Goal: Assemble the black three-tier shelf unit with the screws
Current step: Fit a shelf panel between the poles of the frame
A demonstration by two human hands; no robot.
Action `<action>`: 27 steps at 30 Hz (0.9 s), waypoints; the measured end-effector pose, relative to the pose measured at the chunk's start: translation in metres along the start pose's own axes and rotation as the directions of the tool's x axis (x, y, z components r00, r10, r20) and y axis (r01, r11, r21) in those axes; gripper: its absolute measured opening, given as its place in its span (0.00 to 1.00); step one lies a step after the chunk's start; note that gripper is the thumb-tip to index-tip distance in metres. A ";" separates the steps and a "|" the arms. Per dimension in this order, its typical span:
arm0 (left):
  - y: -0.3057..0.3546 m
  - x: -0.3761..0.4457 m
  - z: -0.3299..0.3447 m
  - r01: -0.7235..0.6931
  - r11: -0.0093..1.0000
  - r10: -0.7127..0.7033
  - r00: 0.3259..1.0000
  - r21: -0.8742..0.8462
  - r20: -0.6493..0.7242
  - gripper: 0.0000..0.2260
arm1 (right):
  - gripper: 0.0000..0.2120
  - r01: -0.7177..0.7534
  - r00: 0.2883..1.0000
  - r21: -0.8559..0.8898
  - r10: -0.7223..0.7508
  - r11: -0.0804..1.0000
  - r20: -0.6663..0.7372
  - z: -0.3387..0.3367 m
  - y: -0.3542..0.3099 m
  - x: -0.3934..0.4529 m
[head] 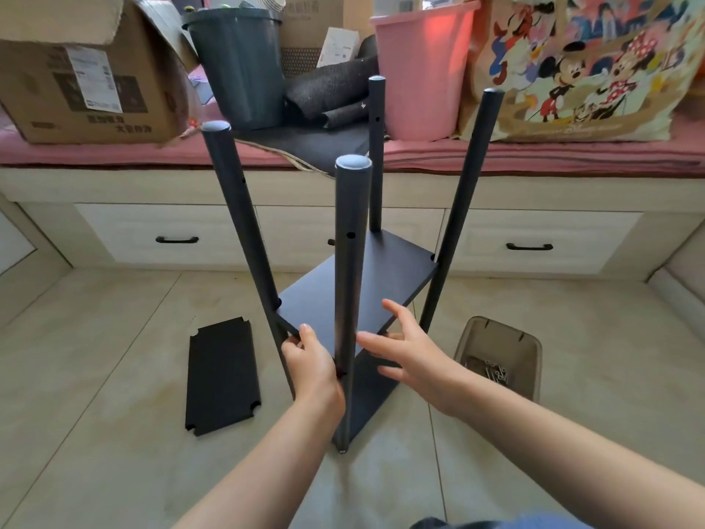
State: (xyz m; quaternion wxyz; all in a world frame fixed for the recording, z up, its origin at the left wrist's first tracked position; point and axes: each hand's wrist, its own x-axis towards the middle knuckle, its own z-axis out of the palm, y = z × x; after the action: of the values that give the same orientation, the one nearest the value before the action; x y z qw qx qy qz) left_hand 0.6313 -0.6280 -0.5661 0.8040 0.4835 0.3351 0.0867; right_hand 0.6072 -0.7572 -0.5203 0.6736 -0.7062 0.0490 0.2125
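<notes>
The black shelf unit stands on the tiled floor with four black poles rising from it; the nearest pole [350, 261] is in the centre. A black middle board [354, 292] sits tilted between the poles, above a bottom board [372, 395] on the floor. My left hand [311, 366] grips the near left edge of the middle board, thumb on top. My right hand [404, 347] has its fingers spread straight at the board's near right edge. A third black board [223, 376] lies flat on the floor to the left. Screws [494, 372] lie in a translucent tub [499, 337] on the right.
A window bench with pink cushions [534, 154] and drawers [534, 246] runs across the back. On it stand a cardboard box [87, 70], a grey bin [238, 66], a pink bin [419, 70] and a cartoon-print bag [583, 66].
</notes>
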 end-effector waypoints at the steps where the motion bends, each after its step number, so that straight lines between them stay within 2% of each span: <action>1: 0.000 -0.002 0.001 0.014 1.000 -0.014 1.000 -0.024 0.009 0.08 | 0.47 0.017 0.999 -0.041 -0.018 0.999 -0.027 0.001 0.000 0.001; 6: 0.003 -0.009 -0.001 0.063 0.990 -0.054 0.996 -0.124 0.072 0.07 | 0.53 0.108 0.993 -0.277 -0.090 0.955 0.075 0.007 0.013 -0.007; 9: 0.003 -0.012 -0.009 0.111 0.983 -0.088 0.984 -0.148 0.155 0.09 | 0.49 0.152 0.984 -0.290 -0.173 0.945 -0.045 0.021 0.014 -0.003; 12: 0.007 -0.013 -0.021 0.147 0.982 -0.116 0.967 -0.122 0.228 0.11 | 0.38 0.176 0.970 -0.364 -0.223 0.915 -0.093 0.028 0.015 0.000; 16: 0.007 -0.016 -0.031 0.141 0.988 -0.116 0.945 -0.060 0.307 0.12 | 0.10 0.240 0.953 -0.460 -0.298 0.855 -0.057 0.027 0.020 -0.001; 17: 0.006 -0.017 -0.032 0.141 0.989 -0.117 0.940 -0.052 0.321 0.12 | 0.08 0.241 0.949 -0.465 -0.308 0.852 -0.071 0.024 0.021 0.000; 20: 0.001 -0.021 -0.033 0.152 0.988 -0.128 0.922 -0.038 0.366 0.12 | 0.10 0.244 0.950 -0.445 -0.306 0.862 -0.070 0.010 0.025 0.003; 23: -0.002 -0.025 -0.034 0.158 0.987 -0.146 0.896 0.008 0.419 0.11 | 0.12 0.275 0.958 -0.389 -0.287 0.879 0.028 -0.011 0.024 0.003; 27: -0.001 -0.027 -0.032 0.176 0.980 -0.199 0.855 0.093 0.479 0.13 | 0.14 0.239 0.971 -0.350 -0.216 0.906 0.104 -0.036 0.016 0.003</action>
State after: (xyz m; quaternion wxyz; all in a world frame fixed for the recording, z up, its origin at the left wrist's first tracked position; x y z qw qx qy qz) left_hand 0.5912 -0.6182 -0.5649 0.8556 0.4730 0.1698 -0.1239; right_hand 0.6123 -0.7931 -0.5361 0.5540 -0.8115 -0.0944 0.1599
